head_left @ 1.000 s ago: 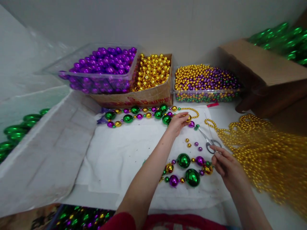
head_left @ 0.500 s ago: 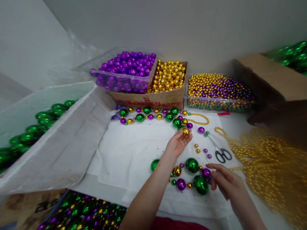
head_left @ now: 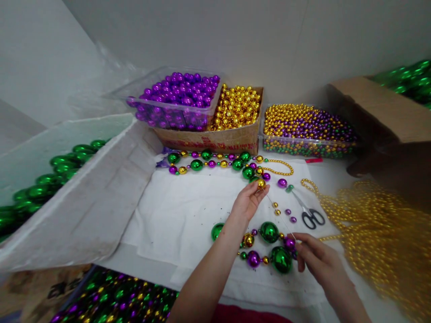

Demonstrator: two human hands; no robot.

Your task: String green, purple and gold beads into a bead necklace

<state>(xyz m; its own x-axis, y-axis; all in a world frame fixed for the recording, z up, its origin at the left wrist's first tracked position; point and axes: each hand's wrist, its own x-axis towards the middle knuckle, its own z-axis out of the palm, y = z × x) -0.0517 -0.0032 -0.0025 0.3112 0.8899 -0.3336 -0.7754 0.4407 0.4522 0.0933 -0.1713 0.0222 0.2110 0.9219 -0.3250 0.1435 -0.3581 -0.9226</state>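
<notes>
My left hand [head_left: 248, 201] pinches a small gold bead [head_left: 261, 183] above the white cloth [head_left: 182, 215]. My right hand [head_left: 316, 260] is closed on a thin needle [head_left: 279, 215] whose tip points up at that bead. A part-strung strand of big green, purple and gold beads [head_left: 266, 246] lies just under my right hand. A finished strand [head_left: 215, 162] lies along the far edge of the cloth. Loose small beads [head_left: 284, 211] and a purple bead [head_left: 282, 182] lie between the hands.
Scissors [head_left: 311, 216] lie right of the loose beads. At the back stand a tub of purple balls [head_left: 178, 96], a carton of gold balls [head_left: 235, 107] and a tray of small mixed beads [head_left: 303, 123]. Gold bead strings [head_left: 377, 233] pile at right; green balls [head_left: 50, 175] at left.
The left hand brought the gold bead from the far strand toward me. The right hand left the scissors and now holds the needle up to the bead. The view shifted left.
</notes>
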